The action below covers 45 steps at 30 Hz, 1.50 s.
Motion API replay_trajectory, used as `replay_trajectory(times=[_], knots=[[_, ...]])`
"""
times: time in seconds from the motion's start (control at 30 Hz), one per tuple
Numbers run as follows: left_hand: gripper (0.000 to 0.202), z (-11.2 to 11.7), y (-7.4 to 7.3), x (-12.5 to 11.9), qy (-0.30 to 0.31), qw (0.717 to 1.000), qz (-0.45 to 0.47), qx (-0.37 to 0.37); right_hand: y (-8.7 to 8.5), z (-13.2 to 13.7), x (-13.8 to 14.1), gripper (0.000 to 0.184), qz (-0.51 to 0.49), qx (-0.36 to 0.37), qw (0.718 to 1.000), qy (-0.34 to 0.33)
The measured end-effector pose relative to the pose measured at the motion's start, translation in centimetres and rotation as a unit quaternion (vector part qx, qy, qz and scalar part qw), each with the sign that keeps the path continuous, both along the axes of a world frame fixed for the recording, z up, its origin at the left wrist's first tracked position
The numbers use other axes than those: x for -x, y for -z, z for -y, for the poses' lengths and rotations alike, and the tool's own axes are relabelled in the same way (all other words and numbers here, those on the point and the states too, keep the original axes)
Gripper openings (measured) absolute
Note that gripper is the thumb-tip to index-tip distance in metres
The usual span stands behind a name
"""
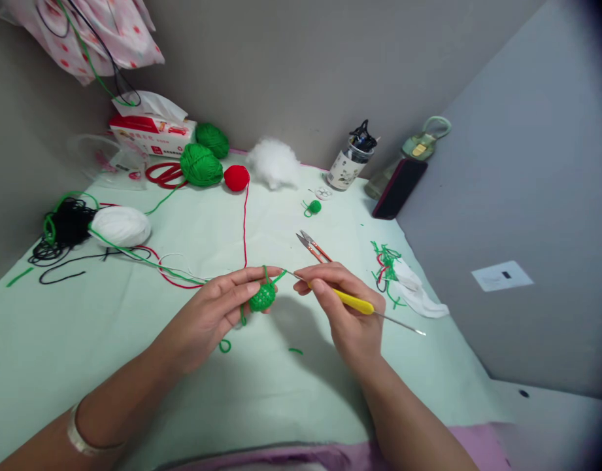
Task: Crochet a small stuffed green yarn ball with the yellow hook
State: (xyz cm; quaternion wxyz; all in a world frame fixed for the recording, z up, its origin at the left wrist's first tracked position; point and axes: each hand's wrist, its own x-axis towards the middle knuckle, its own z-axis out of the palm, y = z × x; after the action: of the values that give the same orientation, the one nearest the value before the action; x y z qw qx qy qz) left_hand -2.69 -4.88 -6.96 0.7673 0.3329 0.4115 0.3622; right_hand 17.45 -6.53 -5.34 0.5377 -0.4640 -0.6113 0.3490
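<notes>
Between the fingers of my left hand [219,311] sits a small round green crochet piece [262,297], with green yarn trailing from it. My right hand [347,307] is closed like a pen grip around the yellow handle of a crochet hook [354,301]. The hook's thin metal tip points left, and a strand of green yarn stretches from the piece to it. Just beyond the right fingers lie orange-handled thread snips [314,247]. Loose green yarn hangs below the left hand, a short snippet [295,351] lying nearby.
Yarn balls in green [201,165], red [236,178], white [121,226] and black [72,222] lie at the back and left. White stuffing [274,163], a tissue box [153,136], a pen jar [350,163], a phone [400,189] and a bottle line the walls. Yarn scraps [389,265] lie right.
</notes>
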Motion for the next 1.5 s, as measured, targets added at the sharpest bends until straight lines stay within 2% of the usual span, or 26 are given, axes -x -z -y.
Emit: replay_trajectory(times=[0.1,0.27,0.47,0.7,0.93,1.17,1.33,1.5], knots=[[0.032,0.0,0.1,0.0,-0.011,1.000,0.006,0.002,-0.1,-0.2,0.0,0.012,-0.056,0.033,0.998,0.002],[0.028,0.0,0.1,0.1,-0.006,1.000,0.011,-0.003,0.1,-0.6,-0.3,0.012,-0.116,0.045,0.992,-0.020],[0.029,0.0,0.0,0.1,-0.001,1.000,0.006,-0.005,0.3,-0.6,-0.5,0.013,-0.142,0.067,0.987,-0.042],[0.033,0.1,0.0,0.2,-0.004,0.999,-0.039,-0.005,0.1,-0.2,-0.1,0.012,-0.079,0.071,0.993,-0.047],[0.035,0.0,-0.2,0.0,0.012,0.999,-0.014,-0.048,0.0,0.3,0.1,0.015,0.077,-0.061,0.994,-0.053],[0.043,-0.1,-0.2,-0.1,-0.008,0.999,-0.002,-0.053,0.0,0.4,0.0,0.018,0.073,-0.066,0.994,-0.056],[0.056,0.0,0.1,-0.3,-0.001,0.998,0.036,-0.056,0.3,0.3,0.1,0.017,0.056,-0.073,0.993,-0.079],[0.090,0.1,-0.1,-0.4,-0.009,0.998,0.036,-0.048,0.7,0.2,0.4,0.016,0.024,-0.048,0.994,-0.100]])
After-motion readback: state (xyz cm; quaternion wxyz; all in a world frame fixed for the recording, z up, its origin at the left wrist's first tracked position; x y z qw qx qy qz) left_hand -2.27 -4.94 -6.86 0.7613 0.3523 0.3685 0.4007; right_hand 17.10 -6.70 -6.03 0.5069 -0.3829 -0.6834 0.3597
